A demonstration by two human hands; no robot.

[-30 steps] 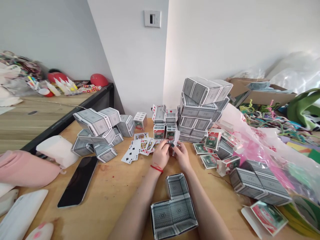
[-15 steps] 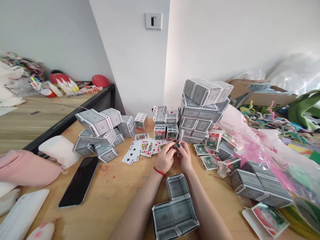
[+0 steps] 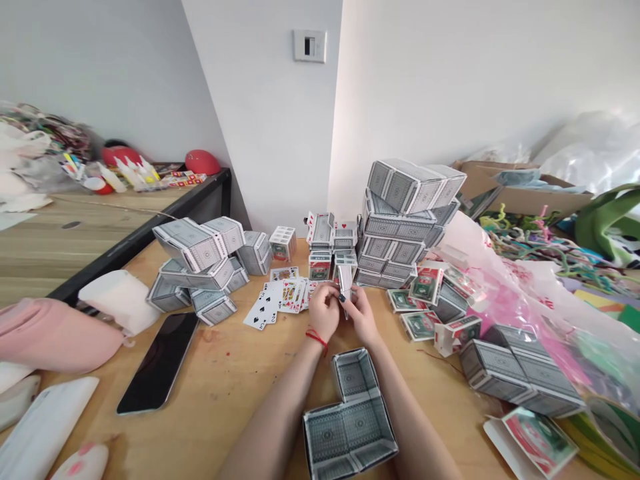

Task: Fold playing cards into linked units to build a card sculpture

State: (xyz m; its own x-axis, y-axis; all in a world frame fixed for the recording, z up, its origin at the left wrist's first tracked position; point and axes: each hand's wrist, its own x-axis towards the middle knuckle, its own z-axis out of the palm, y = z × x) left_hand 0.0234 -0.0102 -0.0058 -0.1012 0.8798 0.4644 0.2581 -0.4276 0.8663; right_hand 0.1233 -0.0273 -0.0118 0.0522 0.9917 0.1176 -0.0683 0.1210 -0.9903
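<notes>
My left hand [image 3: 324, 311] and my right hand [image 3: 361, 313] meet at the middle of the table. Both are closed on a playing card [image 3: 345, 279] that stands nearly upright between them. It is seen almost edge-on, and I cannot tell whether it is one card or more. Left of my hands, loose playing cards [image 3: 293, 293] lie face up in a fan. Between my forearms rests an open L-shaped box made of cards [image 3: 350, 417]. Small stacks of folded card blocks [image 3: 320, 230] stand just behind my hands.
A tall stack of card blocks [image 3: 395, 227] rises on the right; a lower stack [image 3: 195, 267] stands left. Card packs [image 3: 425, 283] lie right of my hands. A phone [image 3: 159, 363] lies at left. Plastic bags [image 3: 520, 293] and an adhesive tape roll [image 3: 607, 433] crowd the right side.
My hands have shifted slightly left and the card has turned between the fingers, now showing more of its pale side. The stacks have not moved.
</notes>
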